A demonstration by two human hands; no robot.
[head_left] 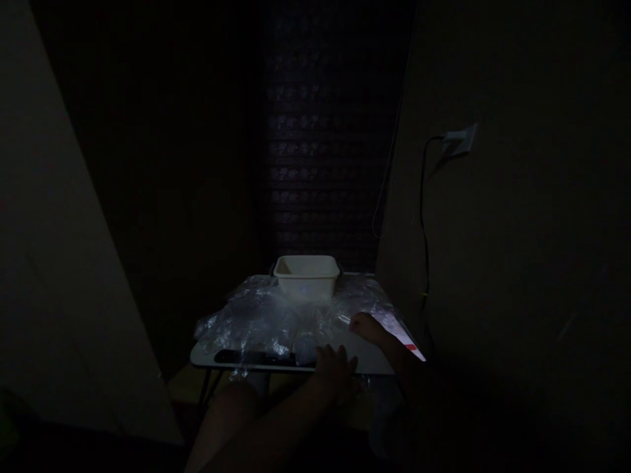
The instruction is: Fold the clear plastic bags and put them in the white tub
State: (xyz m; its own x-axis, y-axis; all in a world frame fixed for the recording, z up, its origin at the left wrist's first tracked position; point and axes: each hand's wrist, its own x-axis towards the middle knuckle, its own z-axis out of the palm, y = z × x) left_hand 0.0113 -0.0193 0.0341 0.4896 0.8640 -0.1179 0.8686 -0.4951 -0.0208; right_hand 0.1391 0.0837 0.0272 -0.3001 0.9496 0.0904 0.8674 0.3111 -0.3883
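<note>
At the near edge of a small white table [367,355], my left hand [335,364] has its fingers spread, beside the clear plastic [261,315]. My right hand [367,326] is closed over the right part of the tabletop. Shiny plastic lies right by its curled fingers, but the dark hides what they hold, if anything. Close to that wrist is a flat, brightly lit thing [394,328] with a red patch, perhaps a screen. A cream-coloured tub [305,287] stands upright at the back of the table, with crumpled clear plastic around its front.
The room is very dark. A black cord [422,210] hangs from a wall outlet [458,140] on the right. Behind the table is a ridged, shiny covering [305,151] with a thin pull cord [389,164]. A bare knee [236,401] is under the table's front left.
</note>
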